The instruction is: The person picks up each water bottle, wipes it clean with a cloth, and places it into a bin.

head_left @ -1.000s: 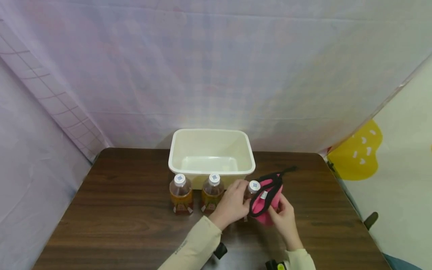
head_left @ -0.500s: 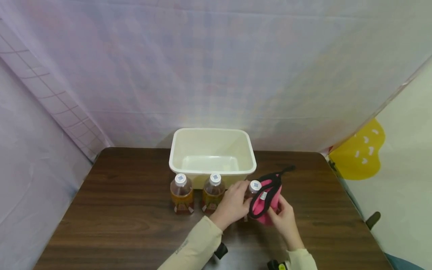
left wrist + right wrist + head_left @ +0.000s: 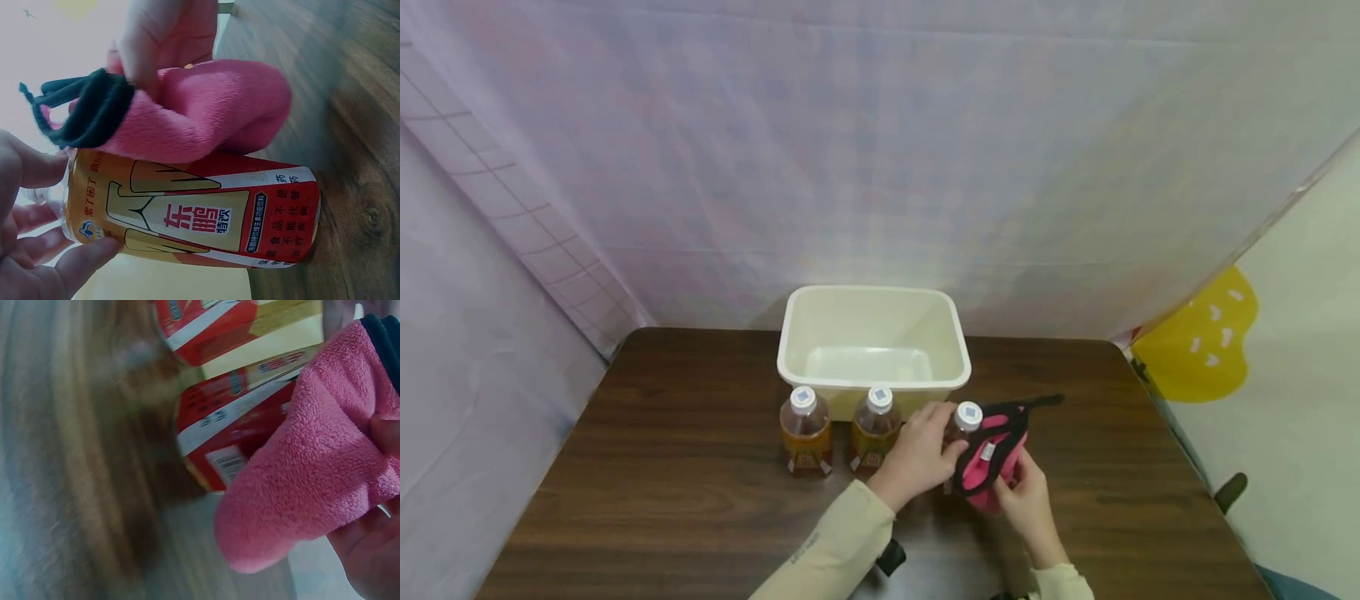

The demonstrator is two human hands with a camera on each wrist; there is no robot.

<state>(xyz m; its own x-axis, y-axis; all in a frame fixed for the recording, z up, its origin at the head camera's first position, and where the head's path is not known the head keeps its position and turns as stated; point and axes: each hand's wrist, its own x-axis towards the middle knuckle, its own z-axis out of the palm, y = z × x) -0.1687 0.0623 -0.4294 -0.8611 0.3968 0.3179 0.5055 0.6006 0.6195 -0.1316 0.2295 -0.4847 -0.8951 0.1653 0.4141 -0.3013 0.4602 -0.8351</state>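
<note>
My left hand (image 3: 913, 454) grips the rightmost drink bottle (image 3: 206, 215) around its upper part. The bottle stands upright, with a white cap and a red and gold label. Pinched between thumb and fingers of my right hand (image 3: 1030, 504) is a pink terry mitt (image 3: 312, 462) with black trim, a loop and a white tag. Its opening faces up, right beside the bottle, and its rounded end hangs downward. In the left wrist view the mitt overlaps the bottle's side.
Two more bottles, one on the left (image 3: 806, 437) and one in the middle (image 3: 872, 437), stand upright in a row. Behind them sits a cream plastic bin (image 3: 874, 290) at the back of the brown wooden table (image 3: 655, 483). Cloth curtains (image 3: 880, 150) surround the table.
My right hand has lowered and tilted the mitt slightly, so its loop now points out to the right. My left hand keeps its grip on the bottle.
</note>
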